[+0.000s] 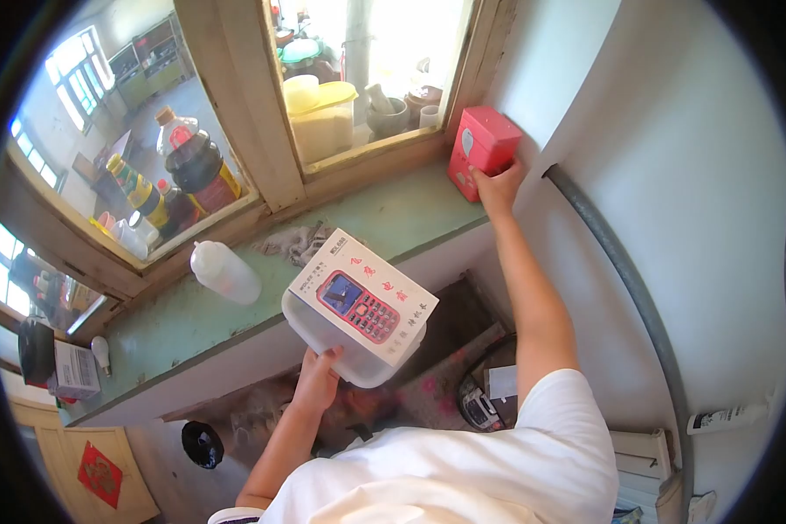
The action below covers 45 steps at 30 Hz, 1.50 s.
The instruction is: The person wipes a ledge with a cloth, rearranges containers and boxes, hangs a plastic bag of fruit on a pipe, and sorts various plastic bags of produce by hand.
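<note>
My left hand (319, 380) grips the near edge of a translucent plastic container (355, 362), its thumb over the rim. A white box with a phone pictured on it (375, 301) lies tilted across the top of the container. At the right end of the green windowsill (262, 323), my right hand (498, 186) is wrapped round the lower part of a red box (485, 148), which stands upright by the window frame.
A translucent bottle (227, 272) and a crumpled cloth (297, 243) are on the sill. A light bulb (101, 354) and a small carton (77, 371) sit at its left end. A dark pipe (616, 253) curves down the right wall.
</note>
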Each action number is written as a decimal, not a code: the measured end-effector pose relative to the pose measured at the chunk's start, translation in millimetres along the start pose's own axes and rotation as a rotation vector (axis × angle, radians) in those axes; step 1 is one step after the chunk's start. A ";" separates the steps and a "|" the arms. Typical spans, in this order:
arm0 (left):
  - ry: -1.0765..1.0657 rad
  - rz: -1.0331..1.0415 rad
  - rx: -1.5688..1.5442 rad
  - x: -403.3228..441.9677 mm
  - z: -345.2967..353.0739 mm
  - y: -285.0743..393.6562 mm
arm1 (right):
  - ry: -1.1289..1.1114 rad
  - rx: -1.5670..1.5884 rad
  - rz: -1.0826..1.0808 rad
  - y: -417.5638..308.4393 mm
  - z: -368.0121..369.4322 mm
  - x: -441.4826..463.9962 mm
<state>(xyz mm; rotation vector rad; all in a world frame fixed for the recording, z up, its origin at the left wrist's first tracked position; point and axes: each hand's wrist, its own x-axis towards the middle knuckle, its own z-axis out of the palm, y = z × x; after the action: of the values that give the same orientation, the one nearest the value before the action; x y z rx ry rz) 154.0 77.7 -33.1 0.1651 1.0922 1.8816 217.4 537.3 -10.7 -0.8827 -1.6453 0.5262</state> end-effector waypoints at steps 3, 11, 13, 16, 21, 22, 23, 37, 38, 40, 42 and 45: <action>-0.032 0.011 -0.029 -3.9 -5.7 0.7 | -0.100 0.171 0.038 -34.0 -33.9 -5.6; -0.071 -0.017 0.102 -9.4 -16.7 11.2 | -0.718 0.872 0.728 -157.3 -151.2 -28.7; -0.074 -0.025 0.120 -11.5 -11.6 14.8 | -0.740 0.853 0.821 -184.1 -153.8 -55.2; -0.085 -0.054 0.175 -15.3 -15.4 17.2 | -1.164 0.916 0.822 -186.6 -139.1 -85.8; -0.055 -0.032 0.201 -31.5 -25.9 16.8 | -1.219 0.816 0.864 -217.8 -124.5 -124.8; -0.045 -0.022 0.199 -36.3 -28.0 18.3 | -1.230 0.796 0.832 -225.2 -124.0 -132.0; -0.036 -0.012 0.199 -41.3 -31.1 19.6 | -1.244 0.808 0.900 -228.0 -122.9 -139.7; 0.321 0.041 0.781 -146.4 -133.4 103.6 | -1.213 1.398 1.409 -241.4 -83.3 -306.0; 0.346 0.044 0.850 -152.8 -140.8 114.0 | -1.219 1.458 1.373 -241.9 -76.6 -322.5; 0.368 0.021 0.944 -164.6 -154.1 140.2 | -1.248 1.581 1.291 -249.1 -57.5 -351.6; 0.406 0.055 1.047 -173.0 -172.6 163.2 | -1.179 1.438 1.216 -269.5 -45.9 -374.5; 0.373 0.050 1.044 -175.1 -208.3 196.3 | -1.139 1.341 1.145 -326.4 -25.4 -389.6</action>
<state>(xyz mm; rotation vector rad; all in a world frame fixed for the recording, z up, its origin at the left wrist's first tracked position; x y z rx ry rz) 19.1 -220.2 42.0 0.4350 2.2638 1.2251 183.7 29.5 -6.1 -0.3020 -0.9503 2.8647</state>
